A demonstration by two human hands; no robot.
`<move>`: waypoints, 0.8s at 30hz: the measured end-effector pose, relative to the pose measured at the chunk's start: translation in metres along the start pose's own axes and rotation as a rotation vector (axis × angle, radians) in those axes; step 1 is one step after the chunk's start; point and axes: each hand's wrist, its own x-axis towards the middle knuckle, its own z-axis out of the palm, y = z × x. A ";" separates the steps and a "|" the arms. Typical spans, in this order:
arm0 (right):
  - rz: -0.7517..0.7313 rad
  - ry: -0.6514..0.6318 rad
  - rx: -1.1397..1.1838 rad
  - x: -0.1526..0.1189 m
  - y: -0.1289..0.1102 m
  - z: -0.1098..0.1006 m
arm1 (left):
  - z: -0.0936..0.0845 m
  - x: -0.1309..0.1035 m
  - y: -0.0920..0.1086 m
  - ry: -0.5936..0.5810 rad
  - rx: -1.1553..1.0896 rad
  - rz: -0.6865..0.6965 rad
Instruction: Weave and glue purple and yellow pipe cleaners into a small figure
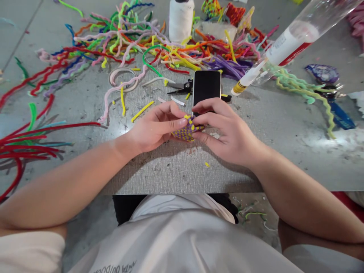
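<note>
Item: small woven piece, yellow and purple [182, 135], held between both hands just above the near part of the bench [159, 176]. Whether it touches the surface cannot be told.

Grip, left hand [152, 129]: closed on the piece, thumb pressing its upper face. Grip, right hand [233, 138]: thumb and fingertips at the piece's right end, apparently pinching it; exact contact partly hidden.

Surroundings: dark-screened phone [207, 87] lying across scissors [183, 88], blades slightly parted and pointing left; short yellow strip [142, 111] beyond the left hand; yellow scrap [207, 164] nearer the body; heap of fuzzy stems [113, 43] along the far side; clear bottle [303, 32] slanting in at upper right.

Risks, as judged: uneven pulling could loosen or skew the weave; a slackened pinch could let the right end spring apart; the right hand, close to the phone, could nudge it and shift the scissors underneath.
</note>
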 end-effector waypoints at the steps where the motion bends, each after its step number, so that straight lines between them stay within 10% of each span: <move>1: -0.022 -0.024 -0.036 0.000 0.000 0.000 | 0.001 0.000 -0.001 -0.003 0.046 0.029; 24: -0.134 -0.071 -0.174 -0.009 0.005 0.016 | 0.004 0.001 -0.007 -0.039 0.423 0.324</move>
